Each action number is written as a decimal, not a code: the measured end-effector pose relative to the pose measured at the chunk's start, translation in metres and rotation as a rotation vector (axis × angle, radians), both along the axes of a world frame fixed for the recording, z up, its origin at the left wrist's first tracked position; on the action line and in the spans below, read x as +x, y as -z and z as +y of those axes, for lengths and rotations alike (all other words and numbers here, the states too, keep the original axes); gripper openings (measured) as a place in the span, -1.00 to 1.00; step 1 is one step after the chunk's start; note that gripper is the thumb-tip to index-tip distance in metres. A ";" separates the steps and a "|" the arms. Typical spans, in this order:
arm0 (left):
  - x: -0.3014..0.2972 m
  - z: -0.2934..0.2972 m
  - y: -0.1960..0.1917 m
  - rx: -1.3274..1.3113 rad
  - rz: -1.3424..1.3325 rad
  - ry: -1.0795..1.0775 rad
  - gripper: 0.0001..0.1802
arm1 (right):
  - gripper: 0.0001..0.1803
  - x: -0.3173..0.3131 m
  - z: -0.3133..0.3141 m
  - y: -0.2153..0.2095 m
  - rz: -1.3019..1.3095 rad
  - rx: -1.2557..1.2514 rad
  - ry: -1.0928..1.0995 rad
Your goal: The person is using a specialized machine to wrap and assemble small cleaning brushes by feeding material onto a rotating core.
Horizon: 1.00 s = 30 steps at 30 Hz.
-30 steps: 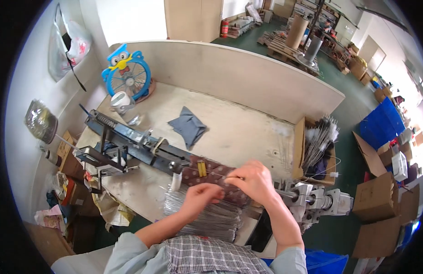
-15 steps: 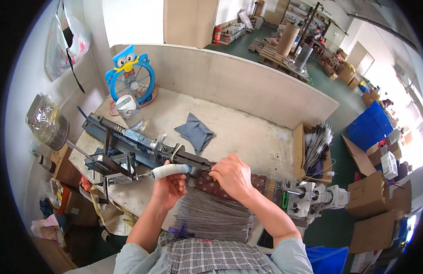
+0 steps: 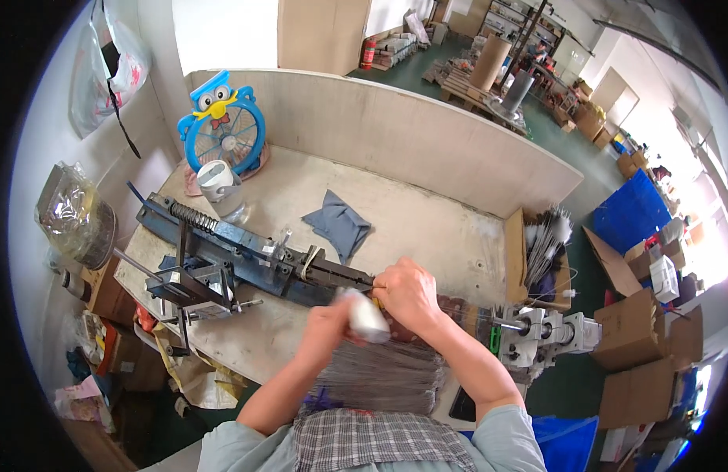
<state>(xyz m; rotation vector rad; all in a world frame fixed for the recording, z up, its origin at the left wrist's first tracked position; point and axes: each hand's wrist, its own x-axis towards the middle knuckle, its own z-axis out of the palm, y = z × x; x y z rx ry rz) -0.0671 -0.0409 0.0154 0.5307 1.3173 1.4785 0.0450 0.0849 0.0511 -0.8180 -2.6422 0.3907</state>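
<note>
My left hand is closed around a white, wrapped-looking handle, blurred by motion. My right hand pinches at the right end of a long dark metal bench fixture; what sits between its fingertips is hidden. The fixture lies slantwise across the table, with a coil spring toward its far left end. Below both hands spreads a thick bundle of thin grey wires, partly over a dotted brown cloth.
A metal clamping device stands at the table's right edge, near a carton of wire brushes. A grey cloth lies mid-table. Behind are a blue cartoon fan and a white cup. A black bracket juts out front left.
My left hand has moved right with the white handle, which has swung from beside the bracket to near my right hand. My right hand stays at the fixture's end.
</note>
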 end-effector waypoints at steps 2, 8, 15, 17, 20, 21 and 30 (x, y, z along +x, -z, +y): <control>-0.005 0.004 0.025 -0.239 0.581 0.221 -0.39 | -0.90 -0.004 0.000 0.000 -0.006 0.021 -0.009; -0.006 0.010 0.036 -0.328 0.805 0.185 -0.45 | -0.87 0.005 0.009 -0.001 -0.016 0.086 -0.083; 0.035 0.017 0.049 0.026 -0.140 -0.096 -0.66 | -0.80 0.059 0.000 -0.003 0.277 0.075 -0.122; 0.040 0.016 0.056 0.083 0.095 -0.049 -0.82 | -0.76 0.071 -0.014 0.012 0.278 -0.040 -0.186; 0.021 0.021 0.047 -0.031 0.453 0.093 -0.84 | -0.72 0.062 -0.020 0.064 0.216 -0.180 -0.234; 0.017 0.016 0.044 -0.115 0.670 0.154 -0.82 | -0.72 0.053 -0.021 0.067 0.215 -0.193 -0.247; -0.071 -0.051 0.065 -0.091 -0.143 -0.348 -0.66 | -0.62 0.027 -0.007 0.065 -0.018 -0.312 0.018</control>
